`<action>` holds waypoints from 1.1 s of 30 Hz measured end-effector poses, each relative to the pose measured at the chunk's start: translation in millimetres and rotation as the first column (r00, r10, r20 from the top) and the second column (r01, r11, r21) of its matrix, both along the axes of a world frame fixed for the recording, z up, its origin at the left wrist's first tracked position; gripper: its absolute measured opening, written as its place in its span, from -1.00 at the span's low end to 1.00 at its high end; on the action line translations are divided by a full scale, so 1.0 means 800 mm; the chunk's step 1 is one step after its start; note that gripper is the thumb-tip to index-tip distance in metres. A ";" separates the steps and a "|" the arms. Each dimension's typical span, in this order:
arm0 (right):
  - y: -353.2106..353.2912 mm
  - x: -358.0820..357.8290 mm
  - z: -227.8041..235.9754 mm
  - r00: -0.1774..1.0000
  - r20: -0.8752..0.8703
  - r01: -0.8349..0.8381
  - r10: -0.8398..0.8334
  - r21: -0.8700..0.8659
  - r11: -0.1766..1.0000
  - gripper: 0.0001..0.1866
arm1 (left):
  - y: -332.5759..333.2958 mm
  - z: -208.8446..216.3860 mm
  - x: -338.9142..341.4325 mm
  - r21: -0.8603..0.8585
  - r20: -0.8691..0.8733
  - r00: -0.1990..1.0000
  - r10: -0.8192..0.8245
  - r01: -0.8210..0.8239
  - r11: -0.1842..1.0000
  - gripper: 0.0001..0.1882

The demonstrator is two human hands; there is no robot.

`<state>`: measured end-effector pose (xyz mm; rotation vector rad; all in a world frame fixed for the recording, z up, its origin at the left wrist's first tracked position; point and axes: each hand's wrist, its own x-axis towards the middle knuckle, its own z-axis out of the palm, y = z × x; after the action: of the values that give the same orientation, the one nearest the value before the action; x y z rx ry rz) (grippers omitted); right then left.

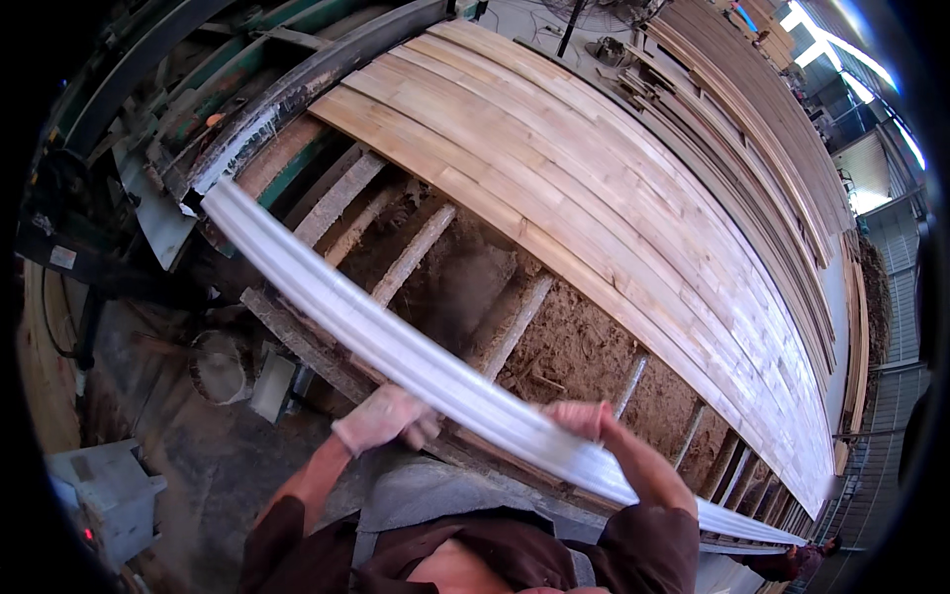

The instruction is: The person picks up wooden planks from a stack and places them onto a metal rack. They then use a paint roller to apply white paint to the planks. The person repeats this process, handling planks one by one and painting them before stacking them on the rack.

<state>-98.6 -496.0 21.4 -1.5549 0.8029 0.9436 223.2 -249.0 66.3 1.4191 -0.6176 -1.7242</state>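
A long whitish strip (366,317) runs diagonally across in front of me, from the machine's edge at the upper left to the lower right. Its surface is smeared by motion, so its material is hard to make out. My right hand (577,420) reaches over the strip with fingers closed on it. Pale and dusty-looking, my left hand (384,418) is at the strip's near edge; its fingers are bent and blurred, and I cannot tell whether they grip it. Beyond the strip, a wide panel of pale wooden boards (554,148) lies edge to edge.
Crossbars (416,253) bridge a frame over brown debris (574,332). At the left stand dark machinery (262,94), a round bucket (220,367) and a grey box (104,485). Stacked planks (732,129) lie beyond the panel. Another person (804,560) is at the far lower right.
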 end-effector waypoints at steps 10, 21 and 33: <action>-0.007 -0.023 0.105 0.756 0.398 0.508 -0.519 0.142 0.849 -0.40 | -0.138 -0.033 -0.025 -0.255 0.015 0.983 0.182 -0.172 0.952 -0.66; 0.100 -0.056 -0.014 -0.533 0.056 0.624 -0.844 0.700 -0.347 -0.15 | -0.097 -0.049 0.014 0.192 -0.097 0.923 0.373 -0.351 0.917 -0.22; 0.064 -0.071 -0.036 -0.524 0.093 0.762 -0.847 0.495 -0.417 -0.25 | -0.147 -0.077 -0.003 0.200 -0.226 0.919 0.323 -0.281 0.939 -0.20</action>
<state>-155.2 -444.9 -7.5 -0.1814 1.1940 -0.8747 221.1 -366.5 4.6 1.2930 -0.1076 -1.6962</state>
